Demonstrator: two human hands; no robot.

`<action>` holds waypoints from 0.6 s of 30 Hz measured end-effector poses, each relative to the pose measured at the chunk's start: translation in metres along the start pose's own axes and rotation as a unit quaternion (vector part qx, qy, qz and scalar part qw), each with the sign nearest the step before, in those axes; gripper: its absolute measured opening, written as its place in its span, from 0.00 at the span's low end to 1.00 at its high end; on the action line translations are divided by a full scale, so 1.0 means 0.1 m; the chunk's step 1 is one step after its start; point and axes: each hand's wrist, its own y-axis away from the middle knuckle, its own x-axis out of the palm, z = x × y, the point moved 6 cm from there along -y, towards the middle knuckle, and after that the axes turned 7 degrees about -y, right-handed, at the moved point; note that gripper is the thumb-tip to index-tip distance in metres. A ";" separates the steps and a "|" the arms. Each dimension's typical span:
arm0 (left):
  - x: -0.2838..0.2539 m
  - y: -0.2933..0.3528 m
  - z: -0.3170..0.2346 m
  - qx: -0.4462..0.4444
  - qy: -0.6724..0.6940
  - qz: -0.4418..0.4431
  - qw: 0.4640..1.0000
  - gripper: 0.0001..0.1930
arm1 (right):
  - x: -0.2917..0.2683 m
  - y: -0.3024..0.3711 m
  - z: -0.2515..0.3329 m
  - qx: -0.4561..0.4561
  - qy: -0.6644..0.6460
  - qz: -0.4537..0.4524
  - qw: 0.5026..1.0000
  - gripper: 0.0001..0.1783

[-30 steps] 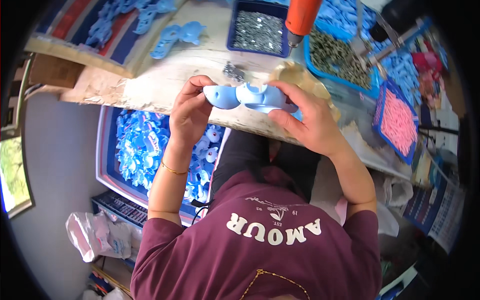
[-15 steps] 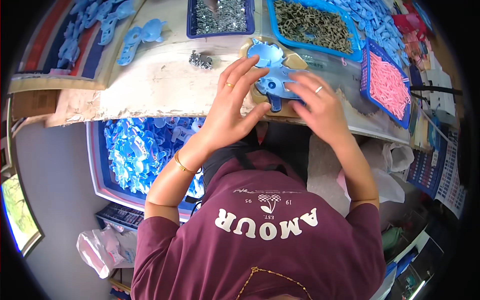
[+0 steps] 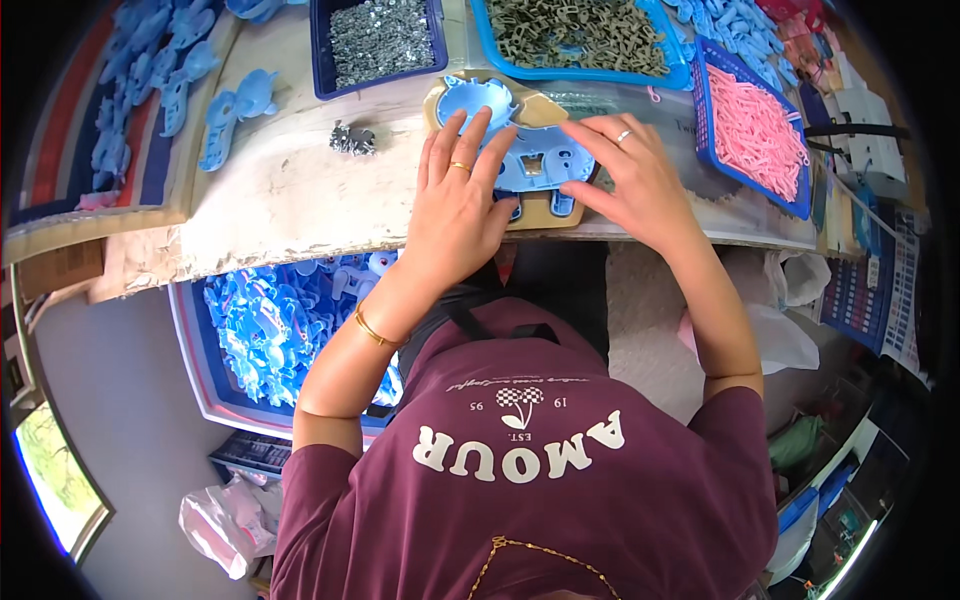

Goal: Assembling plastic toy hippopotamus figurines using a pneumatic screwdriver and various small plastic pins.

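Note:
A light blue plastic toy shell (image 3: 545, 165), with a rounded head part and short legs, lies hollow side up in a tan fixture board (image 3: 545, 213) at the table's front edge. My left hand (image 3: 455, 195) rests over its left part, fingers spread and thumb beside a leg; the fingers hide some of the shell. At its right end, my right hand (image 3: 640, 185) holds the body between thumb and fingers, with the fingers at the far edge and the thumb at the near edge. A small pile of metal screws (image 3: 352, 138) lies left of the board.
Behind stand a dark blue tray (image 3: 437, 55) of metal screws and a light blue tray (image 3: 680, 75) of brownish clips. A blue basket (image 3: 712, 150) holds pink sticks at right. Blue shells (image 3: 235, 110) lie at left; below the table is a bin (image 3: 190, 340) of blue parts.
Both hands have come down onto the shell from just above it. A square opening and two legs now show in the shell. The whole view has shifted, so the table things appear further left.

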 end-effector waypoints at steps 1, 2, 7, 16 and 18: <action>0.00 0.00 0.00 -0.003 -0.004 -0.001 1.000 0.36 | 0.01 0.01 0.01 0.002 -0.001 -0.001 1.000 0.34; 0.00 0.00 0.00 -0.007 -0.008 -0.001 1.000 0.36 | 0.02 0.02 0.03 0.003 0.021 0.004 1.000 0.34; 0.01 -0.01 -0.01 -0.005 -0.016 0.011 1.000 0.36 | 0.01 0.03 -0.02 -0.002 0.027 0.010 1.000 0.34; -0.03 -0.05 -0.03 0.005 -0.027 0.024 0.999 0.35 | 0.02 -0.01 -0.03 -0.022 0.046 0.026 0.998 0.34; -0.03 -0.05 -0.03 0.009 -0.030 0.024 0.999 0.35 | 0.04 -0.01 -0.05 -0.014 0.034 0.034 0.999 0.34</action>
